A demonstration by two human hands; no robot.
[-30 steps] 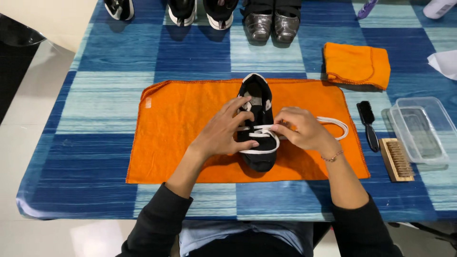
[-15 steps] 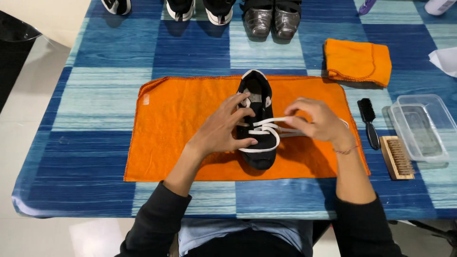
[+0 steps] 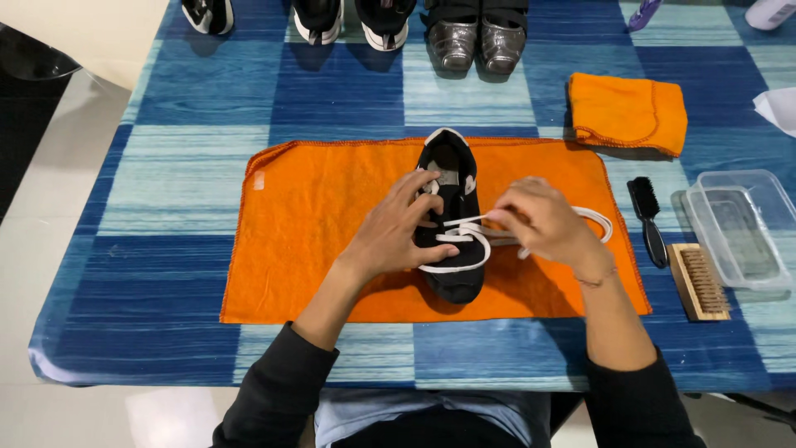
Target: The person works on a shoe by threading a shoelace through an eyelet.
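A black shoe [image 3: 452, 170] with white trim lies on an orange towel [image 3: 332, 224] spread over the table, toe towards me. My left hand [image 3: 398, 232] rests on the shoe's left side and steadies it. My right hand [image 3: 539, 220] pinches the white lace [image 3: 468, 226] just right of the shoe. The lace runs from the eyelets across to my fingers, and a loose loop of it [image 3: 601, 222] trails out on the towel past my wrist.
A folded orange cloth [image 3: 628, 112] lies at the back right. A black brush [image 3: 647, 217], a wooden brush [image 3: 698, 280] and a clear plastic box [image 3: 738, 226] sit at the right. Several shoes [image 3: 477, 41] line the far edge of the blue checked tablecloth [image 3: 157, 174].
My right hand has drawn the lace out to the right, away from the shoe. My left hand stays on the shoe.
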